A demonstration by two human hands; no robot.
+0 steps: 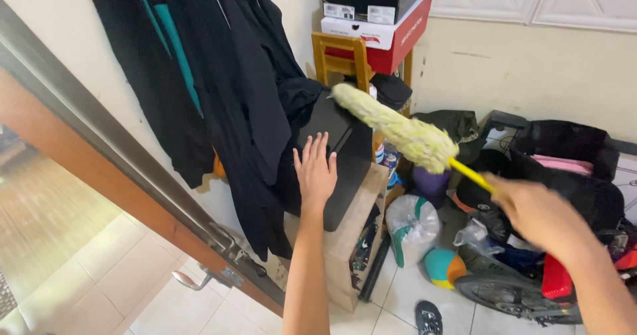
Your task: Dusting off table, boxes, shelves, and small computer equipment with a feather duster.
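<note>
Right hand [541,214], blurred, seems closed round yellow duster [398,130] handle; fluffy head over black printer [338,156]. Left hand [315,172] spread flat on printer, beside hanging black clothes [225,76].

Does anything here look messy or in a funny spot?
Yes. A lone black shoe lies on the floor with no partner in view, beside a colourful ball. The stacked shoeboxes sit crookedly. The right hand holds a yellow duster; the left hand rests on a black box.
</note>
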